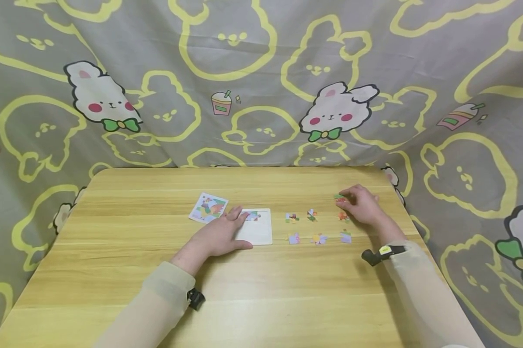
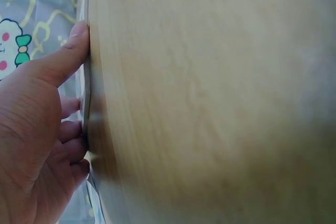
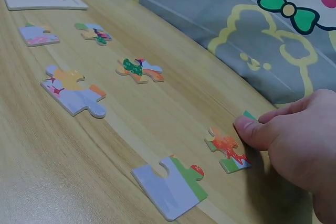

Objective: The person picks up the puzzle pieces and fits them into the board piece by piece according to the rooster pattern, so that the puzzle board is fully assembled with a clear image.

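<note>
My left hand (image 1: 219, 235) rests over the left part of a white puzzle tray (image 1: 262, 235), fingers extended across it and thumb at its front edge. Part of a puzzle picture (image 1: 253, 216) lies along the tray's top, partly hidden by the fingers. At the far right, my right hand (image 1: 363, 205) pinches a green and red puzzle piece (image 1: 339, 197) between thumb and fingers; most of it is covered in the right wrist view. Just in front of that hand lies an orange-red piece (image 3: 227, 148), with a lilac and green piece (image 3: 170, 187) nearer.
Several loose pieces lie in rows right of the tray, among them a yellow and lilac piece (image 3: 73, 90) and a green and orange piece (image 3: 139, 70). A printed picture card (image 1: 209, 207) sits left of the tray. A patterned curtain (image 1: 261, 96) hangs behind the wooden table (image 1: 261, 299).
</note>
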`<state>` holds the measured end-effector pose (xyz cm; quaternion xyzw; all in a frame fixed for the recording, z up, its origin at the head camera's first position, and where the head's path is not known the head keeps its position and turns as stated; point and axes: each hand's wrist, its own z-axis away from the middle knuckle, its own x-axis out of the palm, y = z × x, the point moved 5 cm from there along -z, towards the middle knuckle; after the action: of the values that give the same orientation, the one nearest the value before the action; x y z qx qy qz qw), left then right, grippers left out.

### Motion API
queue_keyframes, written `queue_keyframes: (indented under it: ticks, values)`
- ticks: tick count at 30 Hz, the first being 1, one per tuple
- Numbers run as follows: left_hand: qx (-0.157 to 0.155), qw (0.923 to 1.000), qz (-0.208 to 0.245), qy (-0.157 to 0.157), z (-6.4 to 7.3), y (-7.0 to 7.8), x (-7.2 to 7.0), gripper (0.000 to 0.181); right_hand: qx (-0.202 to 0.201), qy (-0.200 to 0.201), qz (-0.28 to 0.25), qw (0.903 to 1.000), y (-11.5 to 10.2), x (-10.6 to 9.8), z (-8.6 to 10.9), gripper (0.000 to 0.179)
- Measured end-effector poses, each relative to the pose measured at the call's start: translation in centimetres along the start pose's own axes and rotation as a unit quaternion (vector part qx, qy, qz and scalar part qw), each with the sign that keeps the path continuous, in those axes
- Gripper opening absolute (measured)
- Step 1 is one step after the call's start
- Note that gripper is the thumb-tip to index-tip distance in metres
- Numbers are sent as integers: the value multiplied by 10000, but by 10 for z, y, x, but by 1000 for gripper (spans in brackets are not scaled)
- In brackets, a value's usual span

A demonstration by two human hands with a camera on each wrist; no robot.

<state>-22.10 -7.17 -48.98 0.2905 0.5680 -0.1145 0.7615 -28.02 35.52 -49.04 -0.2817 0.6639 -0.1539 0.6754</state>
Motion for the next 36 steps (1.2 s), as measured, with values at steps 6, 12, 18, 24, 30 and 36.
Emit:
queue_keyframes:
  ticks: [6, 12, 18, 24, 30, 36]
  values:
    - [20, 10000, 25, 24, 1, 0, 0, 101, 55, 159, -258, 9995, 1, 2, 1, 39]
    - [32, 10000, 65, 16, 2, 0, 0, 101, -65, 367, -327, 9988, 1, 3, 2, 40]
    - [13, 9999, 102, 6, 3, 1, -1, 101, -70, 306, -447, 9985, 0, 3, 6, 36]
    - [28, 10000, 83, 8, 3, 0, 0, 100, 8, 224, -474, 9986, -3, 2, 10, 36]
    - [70, 10000, 63, 12, 2, 0, -1, 100, -217, 510, -614, 9966, -15, -3, 11, 36]
    - [87, 10000, 35, 12, 1, 0, -1, 100, -453, 559, -866, 9936, -36, -3, 10, 37]
